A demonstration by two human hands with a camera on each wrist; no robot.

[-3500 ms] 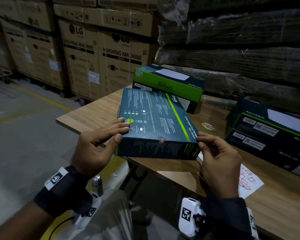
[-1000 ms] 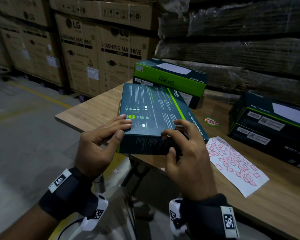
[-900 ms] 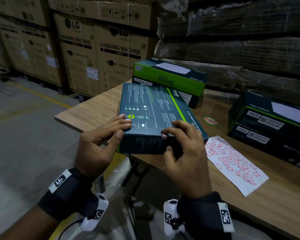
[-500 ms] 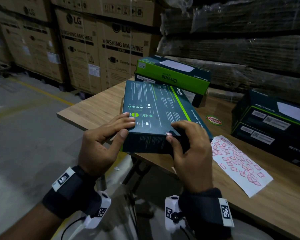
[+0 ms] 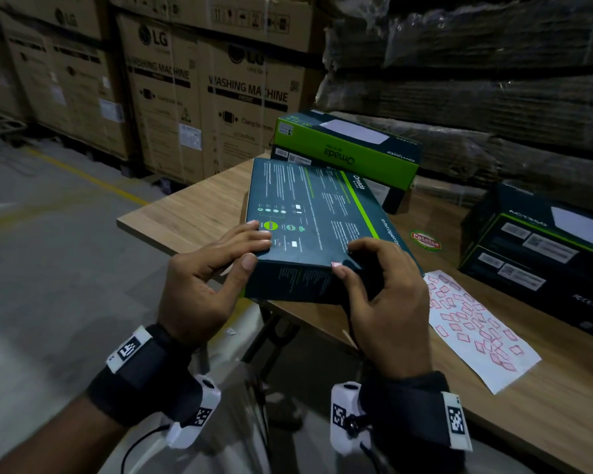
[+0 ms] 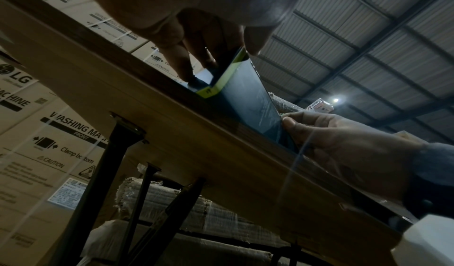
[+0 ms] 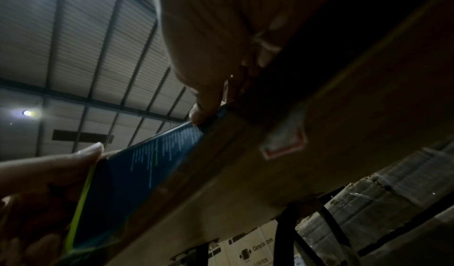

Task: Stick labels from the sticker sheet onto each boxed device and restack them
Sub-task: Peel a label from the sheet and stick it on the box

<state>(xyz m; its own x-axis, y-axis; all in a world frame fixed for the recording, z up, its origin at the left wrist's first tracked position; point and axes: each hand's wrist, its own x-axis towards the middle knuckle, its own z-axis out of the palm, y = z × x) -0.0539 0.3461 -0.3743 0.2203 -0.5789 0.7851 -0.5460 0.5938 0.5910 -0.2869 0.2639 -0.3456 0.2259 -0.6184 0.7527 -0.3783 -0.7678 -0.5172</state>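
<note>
A dark teal boxed device (image 5: pixel 308 213) lies flat on the wooden table (image 5: pixel 192 213), its near end past the table's front edge. My left hand (image 5: pixel 257 251) grips the near-left corner, fingers on top and thumb on the front side. My right hand (image 5: pixel 344 260) holds the near edge, fingers curled on top, the thumb pressing a small red-bordered label (image 5: pixel 336 264) at the top edge. The left wrist view shows the box (image 6: pixel 245 99) from below. The white sticker sheet (image 5: pixel 476 330) with several red labels lies to the right.
A green box (image 5: pixel 343 148) sits on a dark box at the table's back. A large black box (image 5: pixel 541 254) stands at the right. A round sticker (image 5: pixel 425 239) is on the tabletop. Large cartons (image 5: pixel 199 97) and wrapped stacks stand behind. A red-bordered label (image 7: pixel 282 144) sticks to the table's edge.
My right hand moved from the box's near-right corner to the middle of its near edge, uncovering the sticker sheet. Over the last second both hands and the box hardly moved.
</note>
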